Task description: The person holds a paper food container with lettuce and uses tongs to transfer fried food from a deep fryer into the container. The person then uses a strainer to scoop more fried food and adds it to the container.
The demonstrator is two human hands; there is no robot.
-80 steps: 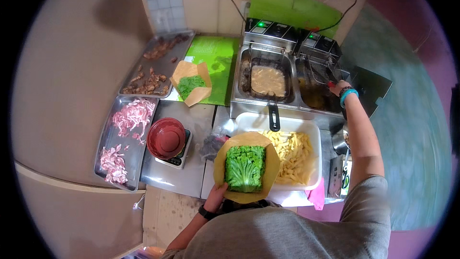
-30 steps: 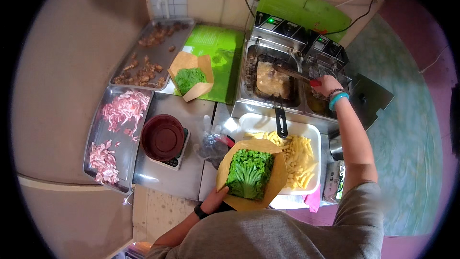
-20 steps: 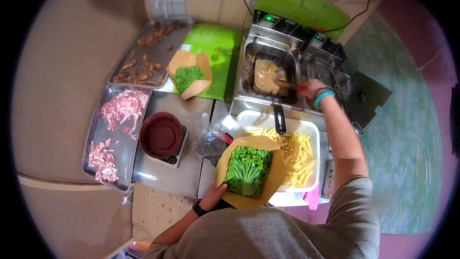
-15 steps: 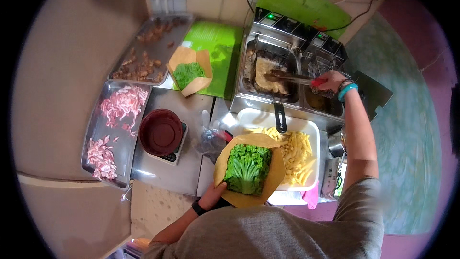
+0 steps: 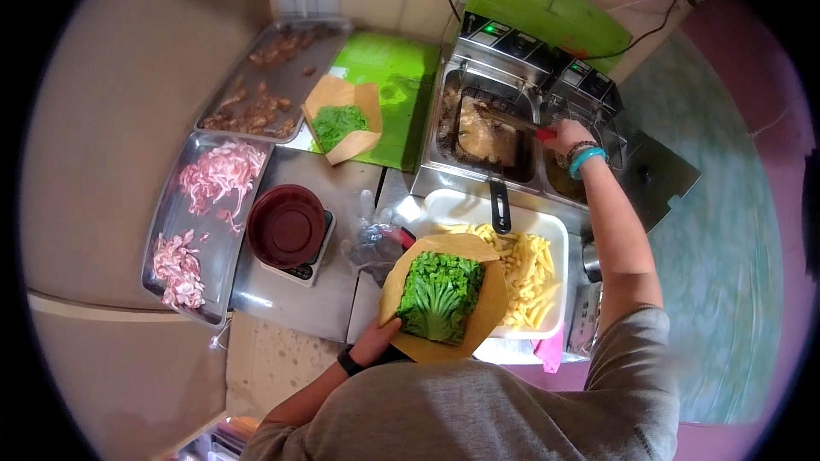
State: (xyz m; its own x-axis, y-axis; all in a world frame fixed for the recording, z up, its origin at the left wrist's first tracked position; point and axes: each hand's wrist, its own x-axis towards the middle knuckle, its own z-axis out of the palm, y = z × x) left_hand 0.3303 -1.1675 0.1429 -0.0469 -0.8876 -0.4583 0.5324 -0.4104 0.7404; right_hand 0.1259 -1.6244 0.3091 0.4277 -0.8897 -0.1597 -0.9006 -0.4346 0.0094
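My left hand [image 5: 376,342] grips the lower left edge of a brown paper box [image 5: 493,290] with flared sides. Green lettuce leaves [image 5: 440,297] fill its inside. Out over the deep fryer [image 5: 461,184], my right hand [image 5: 570,138] is closed round the red handle of metal tongs [image 5: 512,120]. The tongs' far end reaches into the fryer basket [image 5: 464,150], where pale food [image 5: 489,138] lies in bubbling oil; whether the tips pinch it I cannot tell. The basket's black handle [image 5: 500,207] hangs over a white tub [image 5: 559,248] of yellow fries [image 5: 531,273].
A second paper box [image 5: 369,102] with lettuce sits on a green board [image 5: 406,111]. At left are a tray of browned pieces [image 5: 256,111] and a tray of pink-white shreds [image 5: 220,175]. A dark red bowl [image 5: 286,226] rests on a scale [image 5: 314,266] beside clear plastic gloves [image 5: 371,243].
My right hand has moved left and slightly up, carrying the tongs farther across the basket. The lettuce-lined box stays nearly still in my left hand. The whole view has shifted slightly.
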